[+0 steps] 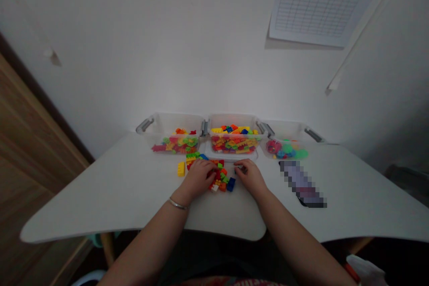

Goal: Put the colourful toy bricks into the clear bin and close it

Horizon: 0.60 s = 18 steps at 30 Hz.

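Note:
Over the left part of a small pile of coloured toy building bricks [223, 185] lies my left hand [200, 176], a bangle on its wrist. Its fingers curl down, with red bricks showing at the tips; what they grip is hidden. My right hand [250, 178] is just right of the pile, thumb and fingers bent together. Something small and dark shows by its fingertips, too unclear to name. A dark blue brick [231, 184] sits at the pile's right edge, between the hands. On the left, a yellow brick [181, 169] stands apart, near a green brick [192, 157].
Along the wall stand three clear bins: the left bin [161, 123] and middle bin [234, 120] hold bricks and mixed pieces, the right bin [288, 127] round coloured pieces. A phone [301, 184] with a blurred screen lies right on the white table [117, 192]. A printed sheet [311, 9] hangs above.

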### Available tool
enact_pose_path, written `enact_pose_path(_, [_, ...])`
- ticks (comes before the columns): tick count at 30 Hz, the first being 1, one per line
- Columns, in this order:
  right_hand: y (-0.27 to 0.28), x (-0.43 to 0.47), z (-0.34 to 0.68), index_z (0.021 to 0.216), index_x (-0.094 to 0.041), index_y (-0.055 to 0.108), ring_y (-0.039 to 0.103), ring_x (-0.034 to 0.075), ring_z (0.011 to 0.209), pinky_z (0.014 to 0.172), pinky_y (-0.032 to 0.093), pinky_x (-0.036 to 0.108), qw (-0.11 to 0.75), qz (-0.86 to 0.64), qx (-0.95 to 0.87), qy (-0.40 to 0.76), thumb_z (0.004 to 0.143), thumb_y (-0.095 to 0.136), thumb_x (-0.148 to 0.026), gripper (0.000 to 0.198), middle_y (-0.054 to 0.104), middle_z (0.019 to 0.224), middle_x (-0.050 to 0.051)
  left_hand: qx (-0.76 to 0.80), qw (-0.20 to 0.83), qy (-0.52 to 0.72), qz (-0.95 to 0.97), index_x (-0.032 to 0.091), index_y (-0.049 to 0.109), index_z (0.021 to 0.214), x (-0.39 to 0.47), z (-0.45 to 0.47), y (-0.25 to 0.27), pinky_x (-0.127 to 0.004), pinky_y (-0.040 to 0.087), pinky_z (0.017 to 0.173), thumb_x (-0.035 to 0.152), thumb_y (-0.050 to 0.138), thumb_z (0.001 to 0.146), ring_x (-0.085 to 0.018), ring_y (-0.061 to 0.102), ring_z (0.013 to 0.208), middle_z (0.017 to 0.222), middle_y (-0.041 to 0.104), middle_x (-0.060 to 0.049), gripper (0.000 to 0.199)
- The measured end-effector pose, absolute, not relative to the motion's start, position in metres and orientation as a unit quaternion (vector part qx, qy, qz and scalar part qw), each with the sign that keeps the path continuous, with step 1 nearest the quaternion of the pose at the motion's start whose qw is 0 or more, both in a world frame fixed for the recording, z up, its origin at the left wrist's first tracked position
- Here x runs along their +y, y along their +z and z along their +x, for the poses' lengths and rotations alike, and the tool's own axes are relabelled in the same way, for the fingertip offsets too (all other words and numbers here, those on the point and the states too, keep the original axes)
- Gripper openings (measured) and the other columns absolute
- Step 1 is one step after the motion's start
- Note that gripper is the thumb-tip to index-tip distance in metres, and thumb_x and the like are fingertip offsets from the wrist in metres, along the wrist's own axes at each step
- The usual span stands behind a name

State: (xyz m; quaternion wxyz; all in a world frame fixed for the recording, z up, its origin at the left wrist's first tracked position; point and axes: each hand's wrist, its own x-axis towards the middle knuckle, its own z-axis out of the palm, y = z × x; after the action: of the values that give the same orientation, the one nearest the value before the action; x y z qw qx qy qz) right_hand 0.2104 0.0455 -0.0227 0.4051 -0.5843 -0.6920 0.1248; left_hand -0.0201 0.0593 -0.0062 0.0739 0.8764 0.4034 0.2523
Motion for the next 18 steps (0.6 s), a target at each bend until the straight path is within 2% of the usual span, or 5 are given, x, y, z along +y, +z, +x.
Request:
enact_pose_path(3, [-0.023, 0.045, 0.211, 0.089, -0.019, 0.073, 0.065, 0.023, 0.088, 0.083, 0.053, 0.039, 0.384, -0.597, -0.696, 0.109, 0.075, 0.07, -0.021, 0.015, 0.07, 0.094, 0.009, 0.407, 0.073, 0.255, 0.874, 0.02, 0.071, 0.101, 0.059, -0.02, -0.006, -0.042, 0.043, 0.096, 0.016, 0.056, 0.087, -0.025, 0.06, 0.103, 0.105, 0.072, -0.006, 0.021])
enact_pose_path(7, [-0.025, 0.044, 0.209, 0.089, -0.02, 0.071, 0.064, 0.021, 0.079, 0.076, 0.054, 0.036, 0.374, -0.608, -0.69, 0.119, 0.074, 0.067, -0.017, 0.016, 0.069, 0.093, 0.008, 0.404, 0.079, 0.261, 0.873, 0.021, 0.071, 0.102, 0.06, -0.021, -0.008, -0.042, 0.043, 0.098, 0.016, 0.056, 0.086, -0.024, 0.059, 0.104, 0.106, 0.072, -0.006, 0.021])
enact_pose_path(10, [-0.024, 0.043, 0.207, 0.094, -0.021, 0.068, 0.062, 0.018, 0.075, 0.073, 0.053, 0.034, 0.416, -0.578, -0.694, 0.106, 0.075, 0.061, -0.017, 0.02, 0.067, 0.094, 0.006, 0.399, 0.079, 0.261, 0.876, 0.021, 0.071, 0.102, 0.061, -0.021, -0.009, -0.042, 0.043, 0.097, 0.016, 0.056, 0.087, -0.024, 0.06, 0.104, 0.105, 0.072, -0.006, 0.022])
enact_pose_path(15, [-0.012, 0.044, 0.206, 0.088, -0.022, 0.058, 0.057, 0.017, 0.07, 0.063, 0.051, 0.03, 0.519, -0.506, -0.686, 0.068, 0.078, 0.058, -0.025, 0.011, 0.064, 0.09, 0.005, 0.401, 0.08, 0.257, 0.875, 0.021, 0.071, 0.101, 0.061, -0.021, -0.007, -0.042, 0.044, 0.096, 0.016, 0.056, 0.086, -0.023, 0.06, 0.102, 0.104, 0.072, -0.005, 0.022])
enact_pose_path(18, [0.004, 0.049, 0.209, 0.087, -0.023, 0.054, 0.057, 0.019, 0.076, 0.069, 0.051, 0.033, 0.572, -0.485, -0.661, 0.013, 0.08, 0.056, -0.027, 0.009, 0.065, 0.097, 0.008, 0.404, 0.083, 0.261, 0.873, 0.021, 0.071, 0.102, 0.059, -0.021, -0.005, -0.042, 0.044, 0.097, 0.016, 0.056, 0.086, -0.024, 0.059, 0.102, 0.105, 0.072, -0.006, 0.022])
